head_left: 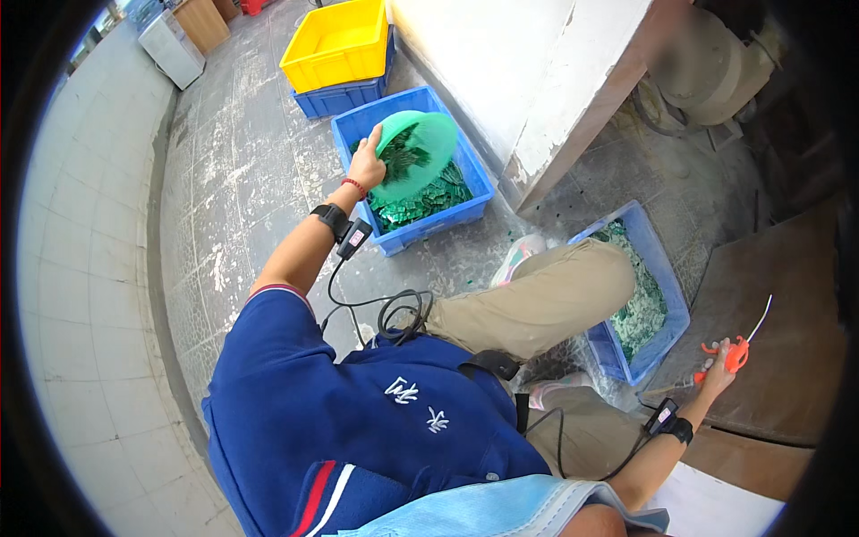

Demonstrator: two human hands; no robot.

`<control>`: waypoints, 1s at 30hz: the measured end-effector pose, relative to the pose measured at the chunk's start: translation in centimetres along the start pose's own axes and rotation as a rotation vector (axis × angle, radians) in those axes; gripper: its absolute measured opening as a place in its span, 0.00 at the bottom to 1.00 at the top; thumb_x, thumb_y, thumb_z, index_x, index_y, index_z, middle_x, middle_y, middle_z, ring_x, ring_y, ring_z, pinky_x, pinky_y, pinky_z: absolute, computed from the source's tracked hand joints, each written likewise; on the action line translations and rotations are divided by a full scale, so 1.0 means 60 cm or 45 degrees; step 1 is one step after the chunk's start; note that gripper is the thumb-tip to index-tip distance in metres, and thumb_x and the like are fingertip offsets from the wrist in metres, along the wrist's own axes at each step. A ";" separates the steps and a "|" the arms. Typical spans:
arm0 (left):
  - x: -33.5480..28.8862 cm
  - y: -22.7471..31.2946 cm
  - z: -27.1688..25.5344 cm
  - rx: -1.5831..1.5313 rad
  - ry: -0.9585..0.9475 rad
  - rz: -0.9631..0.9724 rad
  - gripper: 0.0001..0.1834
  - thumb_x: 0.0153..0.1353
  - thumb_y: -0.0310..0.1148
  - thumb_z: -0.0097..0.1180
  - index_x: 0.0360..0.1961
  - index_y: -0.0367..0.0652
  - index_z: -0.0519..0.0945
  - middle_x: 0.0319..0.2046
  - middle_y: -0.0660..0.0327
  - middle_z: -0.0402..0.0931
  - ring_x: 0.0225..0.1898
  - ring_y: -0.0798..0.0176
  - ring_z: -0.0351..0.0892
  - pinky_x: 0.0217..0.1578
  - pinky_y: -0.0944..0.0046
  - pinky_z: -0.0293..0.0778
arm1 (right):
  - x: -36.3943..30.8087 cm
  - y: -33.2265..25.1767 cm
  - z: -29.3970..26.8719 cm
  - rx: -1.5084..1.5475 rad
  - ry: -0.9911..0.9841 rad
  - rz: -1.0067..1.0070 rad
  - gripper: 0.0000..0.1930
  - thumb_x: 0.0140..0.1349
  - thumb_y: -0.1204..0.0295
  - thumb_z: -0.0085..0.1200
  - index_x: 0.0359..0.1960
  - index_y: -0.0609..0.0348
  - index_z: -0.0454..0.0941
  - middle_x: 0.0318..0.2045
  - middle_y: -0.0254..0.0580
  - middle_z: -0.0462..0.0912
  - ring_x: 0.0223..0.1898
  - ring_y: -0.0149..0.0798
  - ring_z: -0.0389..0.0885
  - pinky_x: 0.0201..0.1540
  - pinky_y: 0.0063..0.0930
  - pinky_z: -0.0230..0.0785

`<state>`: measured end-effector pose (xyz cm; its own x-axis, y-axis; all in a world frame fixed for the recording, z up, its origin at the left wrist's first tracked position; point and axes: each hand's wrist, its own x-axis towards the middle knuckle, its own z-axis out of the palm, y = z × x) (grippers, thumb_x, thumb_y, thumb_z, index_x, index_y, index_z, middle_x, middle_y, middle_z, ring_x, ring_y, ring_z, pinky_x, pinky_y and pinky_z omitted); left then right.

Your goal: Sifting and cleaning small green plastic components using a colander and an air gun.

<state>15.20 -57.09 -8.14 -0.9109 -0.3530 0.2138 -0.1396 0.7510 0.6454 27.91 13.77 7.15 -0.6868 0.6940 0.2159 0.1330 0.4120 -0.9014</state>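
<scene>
My left hand (366, 166) grips the near-left rim of a round translucent green basin (436, 141), fingers closed on its edge. The basin is tilted, and thin dark green flakes (403, 159) lie inside it. Below it stands a blue crate (475, 211) with a heap of shiny green flat pieces (420, 206). Out to the right, my right hand (715, 376) is wrapped round an orange air blow gun (736, 355). Its thin pale nozzle points up and away, over a brown board (761, 358).
A second blue crate (669, 285) of pale green pieces (640, 313) stands beside my bent knee. A yellow crate (333, 72) sits on another blue crate (340, 98) farther back. A white wall corner (528, 170) juts between the crates. Black cables (403, 309) hang from my wrists.
</scene>
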 end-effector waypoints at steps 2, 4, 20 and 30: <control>-0.006 -0.031 0.018 0.135 0.020 0.056 0.41 0.40 0.14 0.38 0.59 0.57 0.54 0.54 0.41 0.55 0.52 0.38 0.59 0.51 0.53 0.62 | -0.006 -0.001 0.003 -0.033 0.012 0.012 0.14 0.54 0.63 0.52 0.35 0.61 0.71 0.22 0.36 0.76 0.09 0.21 0.61 0.09 0.15 0.51; -0.011 -0.053 0.035 0.271 0.041 0.116 0.41 0.41 0.15 0.39 0.59 0.61 0.53 0.57 0.41 0.50 0.54 0.36 0.56 0.50 0.52 0.62 | -0.011 -0.004 0.008 -0.055 -0.011 -0.032 0.14 0.54 0.63 0.52 0.36 0.62 0.71 0.22 0.35 0.75 0.09 0.21 0.61 0.10 0.16 0.52; 0.041 -0.063 -0.023 -0.100 0.982 -0.291 0.37 0.39 0.15 0.42 0.57 0.46 0.56 0.51 0.34 0.55 0.53 0.36 0.56 0.53 0.52 0.55 | -0.011 -0.012 -0.008 -0.207 0.039 -0.175 0.18 0.55 0.61 0.51 0.41 0.60 0.70 0.21 0.35 0.75 0.12 0.21 0.65 0.11 0.16 0.53; -0.036 0.017 -0.110 -1.813 -0.275 -0.664 0.25 0.43 0.16 0.39 0.48 0.34 0.62 0.44 0.50 0.65 0.43 0.48 0.68 0.40 0.48 0.70 | -0.022 -0.066 -0.166 0.335 0.344 -0.226 0.14 0.56 0.66 0.51 0.39 0.62 0.69 0.30 0.41 0.77 0.12 0.21 0.62 0.13 0.14 0.53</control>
<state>19.60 -59.23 -3.11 -0.9349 -0.2196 -0.2789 -0.0899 -0.6136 0.7845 35.44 17.11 14.17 -0.4660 0.7702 0.4355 -0.1820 0.3982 -0.8991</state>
